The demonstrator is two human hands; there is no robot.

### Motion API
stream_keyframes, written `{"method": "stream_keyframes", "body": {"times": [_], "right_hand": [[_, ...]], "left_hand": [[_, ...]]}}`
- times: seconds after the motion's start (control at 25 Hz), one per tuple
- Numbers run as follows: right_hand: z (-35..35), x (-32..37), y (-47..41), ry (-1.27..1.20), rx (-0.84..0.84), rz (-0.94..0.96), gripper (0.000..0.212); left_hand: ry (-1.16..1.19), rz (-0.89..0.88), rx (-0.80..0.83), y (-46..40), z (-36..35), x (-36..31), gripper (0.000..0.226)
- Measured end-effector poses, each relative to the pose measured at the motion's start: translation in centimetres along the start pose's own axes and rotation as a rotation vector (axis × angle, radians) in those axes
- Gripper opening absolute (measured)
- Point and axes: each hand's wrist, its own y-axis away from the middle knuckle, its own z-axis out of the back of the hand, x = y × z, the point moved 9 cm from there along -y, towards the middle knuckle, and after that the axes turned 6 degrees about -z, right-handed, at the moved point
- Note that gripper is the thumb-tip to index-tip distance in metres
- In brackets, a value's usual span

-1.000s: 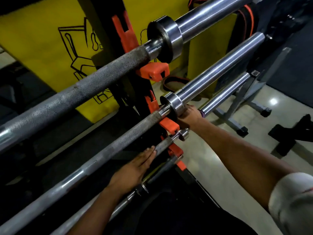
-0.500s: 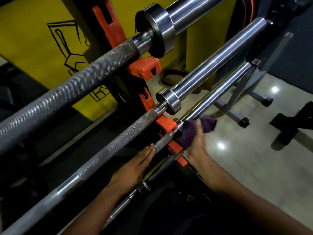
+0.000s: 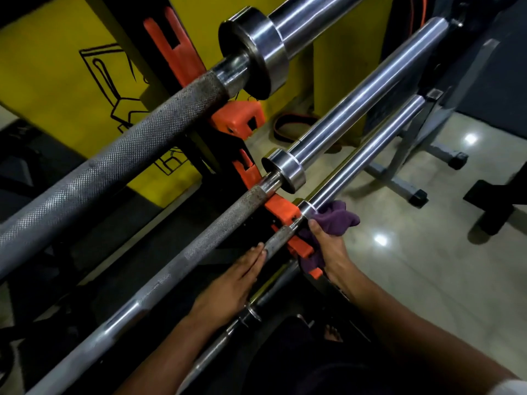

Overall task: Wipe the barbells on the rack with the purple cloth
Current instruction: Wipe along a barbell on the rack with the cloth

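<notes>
Several steel barbells lie across orange hooks of a black rack point(image 3: 182, 55). The top barbell point(image 3: 119, 161) is the nearest and thickest. Below it runs the second barbell point(image 3: 205, 243), then the third barbell point(image 3: 368, 149) with its shiny sleeve. My right hand point(image 3: 330, 246) grips the purple cloth point(image 3: 336, 218) and holds it against the third barbell at its collar, beside an orange hook point(image 3: 281, 209). With its fingers straight, my left hand point(image 3: 231, 286) rests on the knurled shaft of the third barbell. A lowest bar point(image 3: 251, 315) passes under my left hand.
A yellow wall panel point(image 3: 57, 89) with a black line drawing stands behind the rack. A grey metal stand point(image 3: 399, 172) with black feet is on the glossy tiled floor point(image 3: 427, 266) to the right. A dark belt point(image 3: 293, 124) lies on the floor by the wall.
My right hand came back along the third barbell's sleeve from under the second bar's collar to the third bar's own collar, with the cloth now showing. My left hand stayed on the shaft.
</notes>
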Motion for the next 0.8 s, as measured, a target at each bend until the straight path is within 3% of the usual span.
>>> {"method": "stream_keyframes", "body": {"times": [0.24, 0.36, 0.52, 0.6, 0.68, 0.72, 0.8], "right_hand": [[1.9, -1.1, 0.1, -0.004, -0.006, -0.010, 0.080], [1.7, 0.5, 1.3, 0.087, 0.002, 0.031, 0.047], [2.0, 4.9, 7.1, 0.598, -0.139, 0.368, 0.027], [-0.7, 5.4, 9.2, 0.838, -0.001, 0.604, 0.039], [-4.8, 3.3, 8.7, 1.322, 0.152, 0.732, 0.061], [-6.4, 2.5, 8.2, 1.547, 0.150, 0.809, 0.071], [-8.0, 2.3, 7.8, 1.728, 0.063, 0.854, 0.083]], "left_hand": [[0.017, -0.022, -0.034, 0.0, 0.5, -0.3, 0.071], [0.016, -0.018, -0.047, 0.2, 0.6, -0.2, 0.070], [0.027, -0.002, -0.026, 0.2, 0.3, 0.1, 0.066], [0.043, 0.011, -0.013, 0.2, 0.2, 0.3, 0.067], [0.049, 0.033, 0.025, 0.4, 0.0, 0.5, 0.086], [0.045, 0.035, 0.037, 0.5, -0.1, 0.5, 0.098], [0.048, 0.043, 0.053, 0.6, 0.0, 0.5, 0.103]]}}
